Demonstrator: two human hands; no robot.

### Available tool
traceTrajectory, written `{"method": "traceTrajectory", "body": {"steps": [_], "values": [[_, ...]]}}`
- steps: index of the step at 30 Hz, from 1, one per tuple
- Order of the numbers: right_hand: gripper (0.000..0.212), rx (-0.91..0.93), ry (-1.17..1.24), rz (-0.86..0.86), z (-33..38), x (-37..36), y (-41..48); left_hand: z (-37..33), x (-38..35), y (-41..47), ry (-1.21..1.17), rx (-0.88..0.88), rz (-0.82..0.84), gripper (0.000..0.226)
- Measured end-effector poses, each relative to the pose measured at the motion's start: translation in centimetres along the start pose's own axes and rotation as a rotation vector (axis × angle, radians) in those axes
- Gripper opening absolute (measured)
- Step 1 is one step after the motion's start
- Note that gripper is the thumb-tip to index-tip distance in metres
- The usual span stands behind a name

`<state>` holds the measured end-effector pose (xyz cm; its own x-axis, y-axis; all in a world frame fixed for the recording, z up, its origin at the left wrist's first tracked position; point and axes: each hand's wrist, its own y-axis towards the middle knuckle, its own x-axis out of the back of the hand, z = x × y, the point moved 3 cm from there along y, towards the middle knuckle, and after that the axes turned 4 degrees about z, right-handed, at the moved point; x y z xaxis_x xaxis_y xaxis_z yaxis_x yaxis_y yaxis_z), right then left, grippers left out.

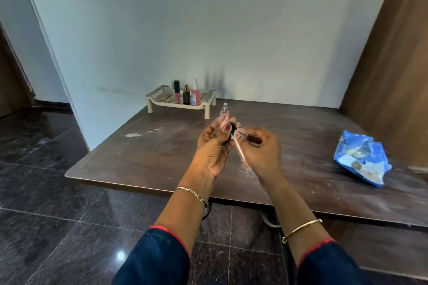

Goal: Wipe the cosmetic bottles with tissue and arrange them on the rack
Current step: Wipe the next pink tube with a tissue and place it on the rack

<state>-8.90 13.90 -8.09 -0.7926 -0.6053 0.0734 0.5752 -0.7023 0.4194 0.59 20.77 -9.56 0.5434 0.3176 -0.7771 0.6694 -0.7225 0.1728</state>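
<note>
At the centre of the frame, the left hand (216, 146) is curled around the dark cap end of a slim pink tube (241, 152), while the right hand (261, 152) pinches its lower part with closed fingers. No tissue is clearly visible between them (it may be hidden in a palm). To wipe well, I judge the tube should be turned slowly under a firm grip, covering cap and barrel.

Counted: three bottles stand upright on the cream rack (162, 93) at upper centre, a lip gloss (177, 91), a dark bottle (186, 96) and a red-pink bottle (195, 94). One spray bottle (224, 112) stands on the tabletop (143, 152) just behind the hands. One blue packet (362, 159) lies at the right.
</note>
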Motion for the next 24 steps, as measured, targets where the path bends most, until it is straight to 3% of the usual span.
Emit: {"method": "traceTrajectory", "body": {"steps": [4, 8, 11, 15, 19, 24], "values": [[0.006, 0.044, -0.147, 0.054, -1.0, 1.2, -0.9, 0.8, -0.2, -0.2, -0.059, -0.009, -0.043, 0.019], [0.011, -0.087, -0.143, 0.036, -3.3, 2.1, -2.8, 1.0, 0.5, -0.1, -0.115, -0.003, -0.09, 0.02], [0.011, -0.147, -0.044, 0.028, -3.7, 2.4, -3.9, 0.8, 0.9, -0.2, -0.156, -0.008, -0.08, 0.022], [0.014, -0.26, 0.278, 0.062, -3.2, 2.2, -4.7, 0.7, 0.7, -0.5, -0.215, -0.056, -0.101, 0.027], [0.019, -0.181, 0.265, 0.015, -2.4, 1.2, -5.3, 0.8, 0.8, -1.0, -0.256, -0.098, -0.12, 0.03], [0.024, -0.092, 0.159, -0.133, -2.6, 0.6, -5.4, 3.0, 0.0, -2.7, -0.042, 0.027, -0.09, 0.027]]}}
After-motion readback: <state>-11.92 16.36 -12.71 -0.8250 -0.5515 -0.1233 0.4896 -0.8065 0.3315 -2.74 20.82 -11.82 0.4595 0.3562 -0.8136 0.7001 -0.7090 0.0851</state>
